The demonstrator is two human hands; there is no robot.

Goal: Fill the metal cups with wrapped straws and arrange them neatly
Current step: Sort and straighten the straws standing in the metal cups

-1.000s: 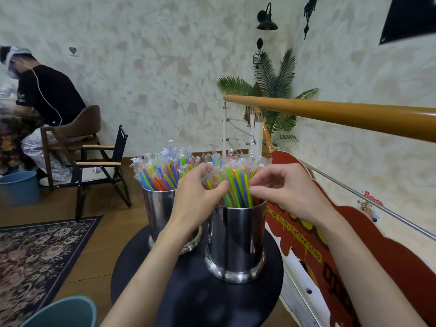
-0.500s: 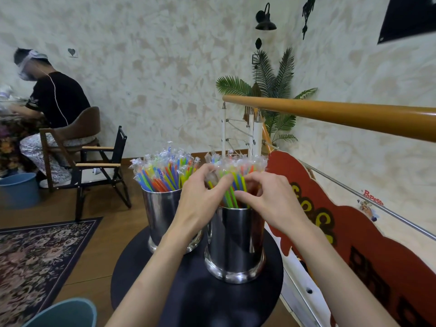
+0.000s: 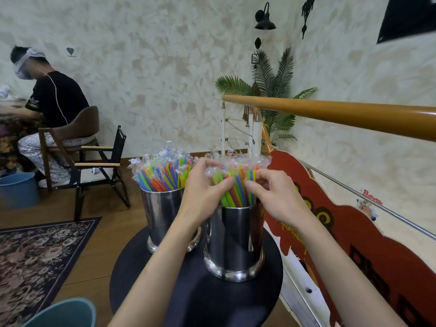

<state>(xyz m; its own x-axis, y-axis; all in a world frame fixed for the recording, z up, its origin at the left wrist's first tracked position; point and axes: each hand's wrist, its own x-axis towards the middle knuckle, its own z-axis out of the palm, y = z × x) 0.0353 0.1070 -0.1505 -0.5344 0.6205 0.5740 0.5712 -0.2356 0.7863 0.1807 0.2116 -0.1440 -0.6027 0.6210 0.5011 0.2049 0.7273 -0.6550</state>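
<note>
At frame centre | left hand and right hand pinch wrapped straws in near metal cup | squeeze gently, level tips evenly.

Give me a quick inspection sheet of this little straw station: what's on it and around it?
Surface: round dark table, two cups on it.
Job's things: left metal cup and right metal cup, both full of wrapped straws.
Clutter: nothing seen.
Grip: left hand and right hand pinch the right cup's straws.
Cables: white cord on the seated person.
Surroundings: wooden handrail, palm plant, rug, blue bucket.
</note>
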